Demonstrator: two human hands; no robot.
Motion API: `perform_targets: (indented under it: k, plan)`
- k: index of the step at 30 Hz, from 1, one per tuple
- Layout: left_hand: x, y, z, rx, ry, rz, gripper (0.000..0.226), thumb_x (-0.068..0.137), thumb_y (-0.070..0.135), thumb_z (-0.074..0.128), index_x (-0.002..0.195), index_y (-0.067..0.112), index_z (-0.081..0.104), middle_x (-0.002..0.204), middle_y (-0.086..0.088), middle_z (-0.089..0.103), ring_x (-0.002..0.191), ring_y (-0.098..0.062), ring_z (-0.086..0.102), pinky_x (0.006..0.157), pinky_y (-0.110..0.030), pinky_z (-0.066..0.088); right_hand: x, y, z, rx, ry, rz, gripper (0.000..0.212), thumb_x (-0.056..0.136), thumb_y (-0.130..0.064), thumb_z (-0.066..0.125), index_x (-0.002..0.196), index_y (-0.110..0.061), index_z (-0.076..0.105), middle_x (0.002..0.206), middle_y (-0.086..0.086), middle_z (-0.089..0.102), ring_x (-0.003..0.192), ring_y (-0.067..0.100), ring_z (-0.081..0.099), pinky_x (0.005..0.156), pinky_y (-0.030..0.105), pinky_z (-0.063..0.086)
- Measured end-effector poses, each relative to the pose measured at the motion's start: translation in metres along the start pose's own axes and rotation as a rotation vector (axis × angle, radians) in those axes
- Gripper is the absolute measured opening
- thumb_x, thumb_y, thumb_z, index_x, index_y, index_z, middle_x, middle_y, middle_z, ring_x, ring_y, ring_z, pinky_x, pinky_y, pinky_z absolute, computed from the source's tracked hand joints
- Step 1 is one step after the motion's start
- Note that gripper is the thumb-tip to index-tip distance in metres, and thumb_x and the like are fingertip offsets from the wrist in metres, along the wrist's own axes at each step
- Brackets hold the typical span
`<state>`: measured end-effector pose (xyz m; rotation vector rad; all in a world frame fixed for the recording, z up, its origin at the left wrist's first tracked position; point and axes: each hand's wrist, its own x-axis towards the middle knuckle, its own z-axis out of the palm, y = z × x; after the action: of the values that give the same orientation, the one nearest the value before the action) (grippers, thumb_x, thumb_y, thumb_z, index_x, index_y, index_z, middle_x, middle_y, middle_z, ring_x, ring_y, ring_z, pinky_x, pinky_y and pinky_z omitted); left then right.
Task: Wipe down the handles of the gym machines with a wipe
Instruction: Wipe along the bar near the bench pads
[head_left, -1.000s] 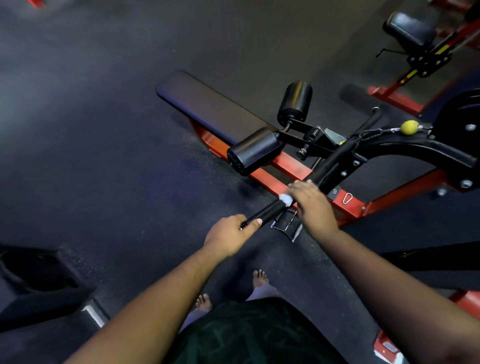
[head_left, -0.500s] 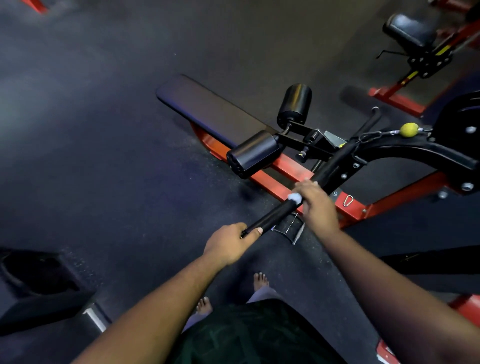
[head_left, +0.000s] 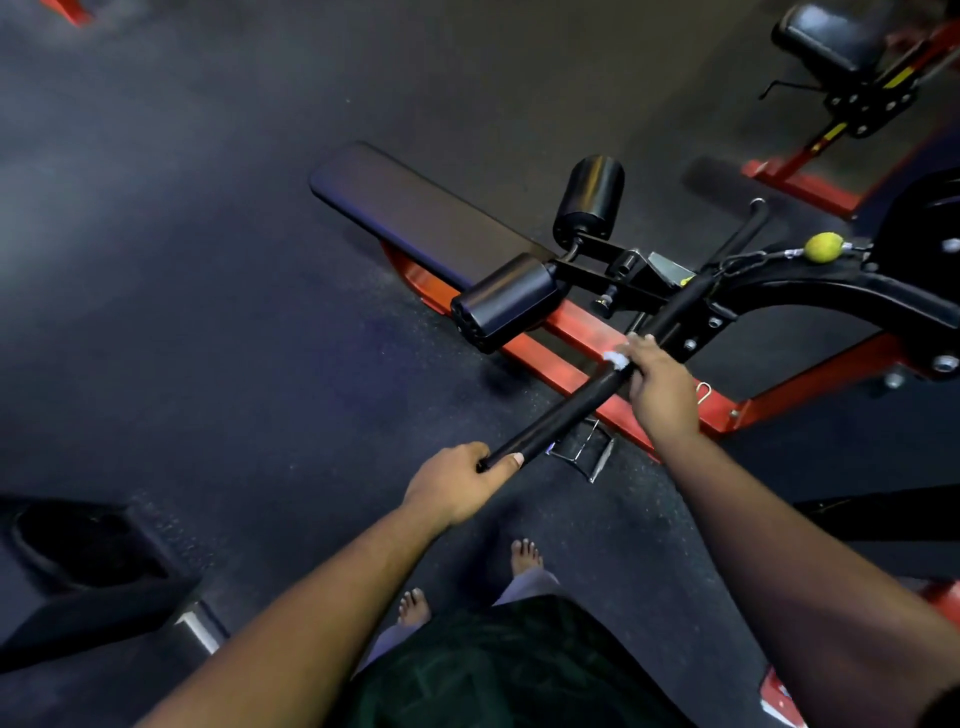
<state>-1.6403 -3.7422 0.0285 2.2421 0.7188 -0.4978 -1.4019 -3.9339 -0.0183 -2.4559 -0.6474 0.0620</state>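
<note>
we hold the black bar (head_left: 558, 410) with both hands. our left hand (head_left: 457, 486) curls round its near end, thumb along the top. our right hand (head_left: 662, 392) grips farther up the bar, fingers wrapped over a white wipe (head_left: 615, 359) pressed against it, above the red frame (head_left: 587, 332).

Handle bar (head_left: 566, 413): black, matt, faintly textured sleeve, probably foam or rubber. Wipe (head_left: 615, 359): white, crumpled, soft tissue or cloth. Frame (head_left: 582, 332): red painted metal, semi-gloss, scuffed. Bench pad (head_left: 415, 213): dark smooth upholstery with a dull sheen. Roller pads (head_left: 589, 197): black vinyl-like covering, glossy highlights. Curved arm (head_left: 831, 293): black painted metal with bright steel bolts. Ball (head_left: 822, 246): yellow, matt, slightly rough. Floor (head_left: 208, 260): dark speckled rubber, matt and grainy.
</note>
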Motion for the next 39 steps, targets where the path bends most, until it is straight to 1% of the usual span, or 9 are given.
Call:
perform_targets:
  k: [3, 8, 14, 19, 22, 24, 28, 34, 39]
  plan:
    - [0.006, 0.003, -0.004, 0.061, -0.014, -0.009, 0.061, 0.082, 0.086, 0.049, 0.079, 0.026, 0.056, 0.071, 0.005, 0.063, 0.065, -0.014, 0.061, 0.057, -0.032, 0.043, -0.042, -0.02, 0.015, 0.109, 0.032, -0.122, 0.054, 0.082, 0.021, 0.047, 0.121, -0.007, 0.073, 0.14, 0.012, 0.061, 0.14, 0.027, 0.048, 0.122, 0.022, 0.024]
    - [0.017, 0.009, -0.007, 0.269, 0.003, 0.011, 0.057, 0.082, 0.083, 0.049, 0.09, 0.029, 0.063, 0.078, 0.008, 0.064, 0.071, -0.014, 0.062, 0.059, -0.03, 0.047, -0.045, 0.009, 0.01, -0.018, -0.098, -0.309, 0.079, 0.07, 0.024, 0.049, 0.138, -0.013, 0.062, 0.152, 0.006, 0.052, 0.146, 0.026, 0.04, 0.123, 0.046, 0.028]
    - [0.023, 0.026, 0.006, 0.223, 0.011, 0.006, 0.038, 0.087, 0.065, 0.052, 0.102, 0.03, 0.058, 0.082, 0.008, 0.062, 0.072, -0.013, 0.06, 0.057, -0.029, 0.041, 0.028, 0.032, -0.003, -0.073, -0.075, -0.035, 0.056, 0.086, 0.011, 0.051, 0.127, -0.021, 0.071, 0.144, 0.007, 0.059, 0.141, 0.03, 0.047, 0.117, 0.036, 0.032]
    - [0.03, 0.038, 0.01, 0.178, 0.026, 0.02, 0.037, 0.084, 0.061, 0.054, 0.104, 0.029, 0.05, 0.086, 0.006, 0.061, 0.071, -0.015, 0.06, 0.058, -0.032, 0.044, -0.013, 0.013, 0.01, 0.073, -0.039, -0.109, 0.052, 0.087, 0.009, 0.052, 0.134, -0.009, 0.065, 0.146, 0.011, 0.056, 0.143, 0.027, 0.044, 0.12, 0.027, 0.026]
    - [0.037, 0.039, 0.01, 0.222, 0.029, 0.024, 0.041, 0.082, 0.066, 0.053, 0.102, 0.03, 0.054, 0.086, 0.006, 0.064, 0.074, -0.018, 0.063, 0.065, -0.035, 0.054, -0.05, 0.002, 0.015, 0.139, -0.079, -0.116, 0.05, 0.102, -0.016, 0.041, 0.151, -0.013, 0.046, 0.162, 0.004, 0.036, 0.154, 0.017, 0.022, 0.125, 0.035, 0.019]
    - [0.041, 0.041, 0.011, 0.242, 0.019, 0.026, 0.043, 0.082, 0.069, 0.053, 0.102, 0.03, 0.057, 0.085, 0.006, 0.064, 0.075, -0.019, 0.064, 0.067, -0.035, 0.055, -0.052, 0.007, 0.014, 0.096, -0.076, -0.16, 0.047, 0.105, -0.023, 0.037, 0.151, -0.017, 0.047, 0.162, 0.002, 0.037, 0.154, 0.017, 0.024, 0.125, 0.041, 0.02]
    - [0.044, 0.044, 0.012, 0.253, 0.013, 0.033, 0.041, 0.083, 0.068, 0.052, 0.101, 0.032, 0.059, 0.082, 0.008, 0.063, 0.073, -0.015, 0.063, 0.066, -0.033, 0.054, 0.004, 0.034, 0.003, -0.025, -0.062, -0.177, 0.054, 0.088, 0.006, 0.049, 0.134, -0.017, 0.065, 0.15, 0.006, 0.054, 0.146, 0.03, 0.04, 0.119, 0.048, 0.03]
    - [0.045, 0.044, 0.009, 0.252, 0.035, 0.005, 0.049, 0.084, 0.077, 0.049, 0.1, 0.031, 0.06, 0.082, 0.008, 0.064, 0.074, -0.014, 0.063, 0.067, -0.033, 0.055, 0.06, 0.05, -0.003, 0.158, 0.037, 0.209, 0.04, 0.097, 0.0, 0.055, 0.13, -0.016, 0.069, 0.143, 0.008, 0.06, 0.138, 0.026, 0.052, 0.118, 0.032, 0.036]
    - [0.049, 0.039, 0.005, 0.266, 0.033, -0.002, 0.048, 0.085, 0.077, 0.049, 0.099, 0.032, 0.06, 0.08, 0.008, 0.062, 0.07, -0.011, 0.061, 0.061, -0.031, 0.051, -0.005, 0.006, 0.017, 0.249, 0.048, -0.029, 0.038, 0.099, 0.002, 0.051, 0.132, -0.01, 0.067, 0.147, 0.003, 0.054, 0.146, 0.017, 0.039, 0.12, 0.02, 0.026]
